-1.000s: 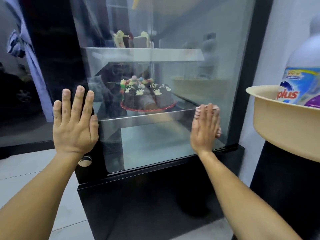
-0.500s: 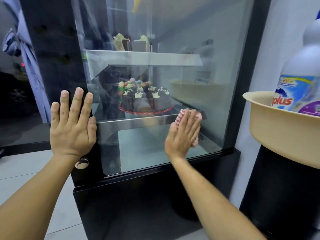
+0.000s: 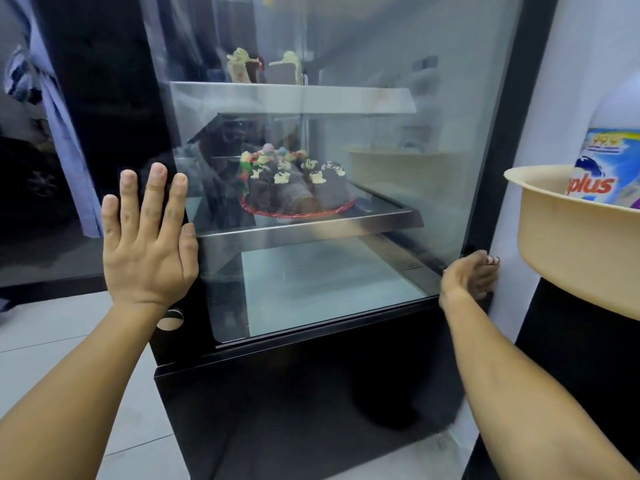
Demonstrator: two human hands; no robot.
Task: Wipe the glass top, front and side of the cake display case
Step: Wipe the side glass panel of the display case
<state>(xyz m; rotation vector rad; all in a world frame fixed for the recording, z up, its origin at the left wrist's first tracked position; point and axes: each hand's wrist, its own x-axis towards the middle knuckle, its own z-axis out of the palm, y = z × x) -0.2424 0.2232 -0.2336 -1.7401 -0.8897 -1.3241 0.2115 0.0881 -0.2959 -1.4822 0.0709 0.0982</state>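
Wiping along the bottom right corner of the tall black-framed glass cake display case (image 3: pixel 346 150), the right hand (image 3: pixel 469 277) presses a small pink-and-white patterned cloth (image 3: pixel 492 260) against the black corner post with straight fingers; only a sliver of cloth shows past the fingertips. The left hand (image 3: pixel 147 237) lies flat and spread on the left front edge, holding nothing, bracing the case. Inside, a round chocolate cake with white cream swirls (image 3: pixel 294 185) sits on the middle shelf. A beige plastic basin (image 3: pixel 568 244) stands near to the right. To do this stroke well, pressure should stay even, the cloth should run right into the frame seam, and the arm should keep clear of the basin.
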